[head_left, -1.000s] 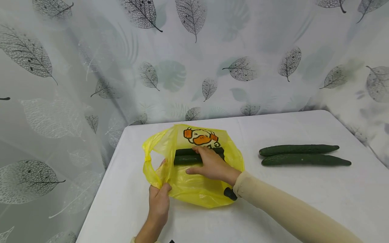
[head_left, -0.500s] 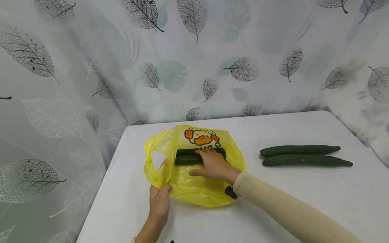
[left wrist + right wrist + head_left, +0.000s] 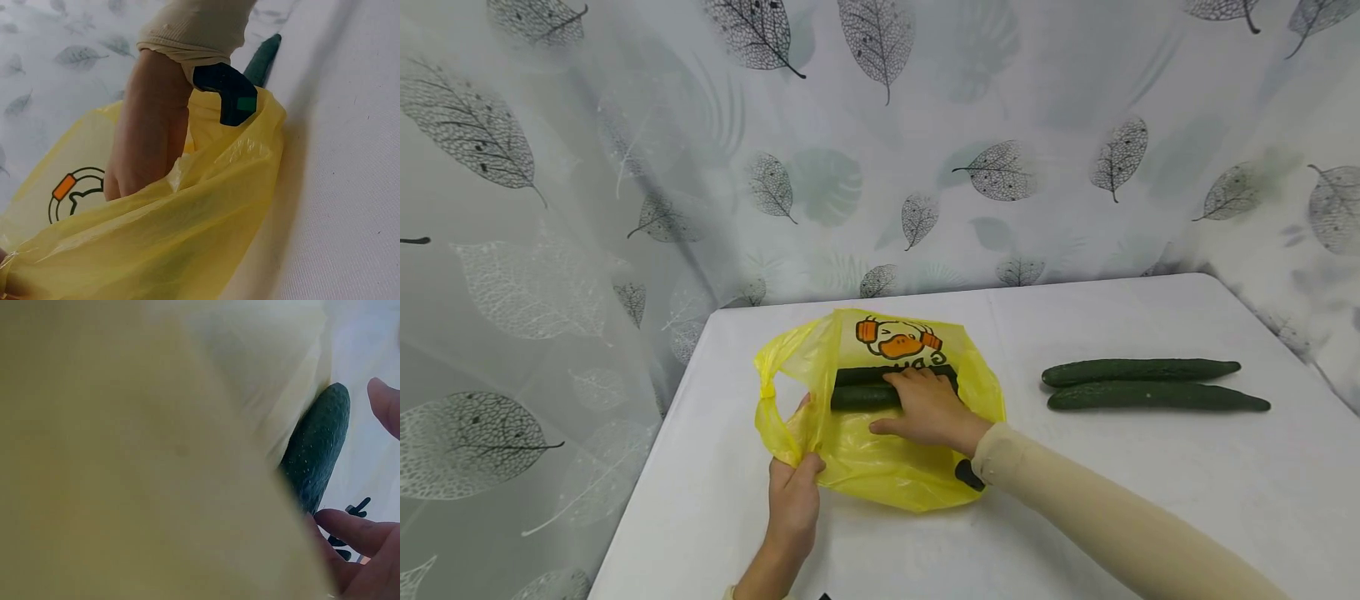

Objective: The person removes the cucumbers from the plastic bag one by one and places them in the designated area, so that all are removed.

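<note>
A yellow plastic bag (image 3: 880, 475) with a printed duck lies on the table, its mouth spread. Its left edge is pinched between the thumb and fingers of my left hand (image 3: 793, 504). Two dark green cucumbers (image 3: 865, 397) lie side by side inside. My right hand (image 3: 928, 408) reaches into the bag, fingers resting on the cucumbers and thumb held apart. In the right wrist view the fingertips touch a cucumber (image 3: 317, 440), and blurred yellow plastic covers much of the frame. The left wrist view shows the right hand (image 3: 147, 131) partly hidden behind the bag's edge.
Two more cucumbers (image 3: 1157, 395) lie side by side on the right of the white table (image 3: 1112, 500). A leaf-patterned curtain (image 3: 925, 150) hangs behind and at the sides. A black device (image 3: 231, 94) is strapped to the right wrist.
My right hand has shifted slightly right and down over the cucumbers in the bag. The left hand keeps its hold on the bag's edge.
</note>
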A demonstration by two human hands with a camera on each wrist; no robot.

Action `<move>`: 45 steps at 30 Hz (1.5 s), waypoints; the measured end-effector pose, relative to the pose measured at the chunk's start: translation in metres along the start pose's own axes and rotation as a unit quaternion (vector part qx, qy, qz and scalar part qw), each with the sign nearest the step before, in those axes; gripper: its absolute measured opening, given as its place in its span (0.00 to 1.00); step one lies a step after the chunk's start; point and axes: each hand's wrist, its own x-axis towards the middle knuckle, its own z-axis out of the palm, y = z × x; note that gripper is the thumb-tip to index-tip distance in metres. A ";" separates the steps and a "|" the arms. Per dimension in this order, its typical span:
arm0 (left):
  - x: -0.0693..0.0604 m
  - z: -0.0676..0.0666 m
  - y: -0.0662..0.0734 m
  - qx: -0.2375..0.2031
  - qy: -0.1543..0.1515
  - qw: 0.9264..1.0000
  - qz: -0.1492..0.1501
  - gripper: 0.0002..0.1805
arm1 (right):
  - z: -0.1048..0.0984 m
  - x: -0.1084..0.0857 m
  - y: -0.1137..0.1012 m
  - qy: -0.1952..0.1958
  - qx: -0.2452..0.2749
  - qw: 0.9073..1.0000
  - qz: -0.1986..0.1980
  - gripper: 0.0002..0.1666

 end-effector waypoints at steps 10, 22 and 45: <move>0.000 0.000 0.000 0.007 -0.002 1.000 -0.003 0.40 | 0.006 0.001 0.004 0.002 0.002 1.000 -0.004 0.43; 0.000 0.001 0.000 0.007 -0.002 1.000 -0.002 0.40 | 0.014 0.006 0.006 0.027 -0.046 0.998 -0.018 0.27; -0.001 0.001 0.001 0.010 0.008 1.000 0.013 0.40 | 0.013 0.002 0.008 0.052 -0.055 0.997 -0.030 0.21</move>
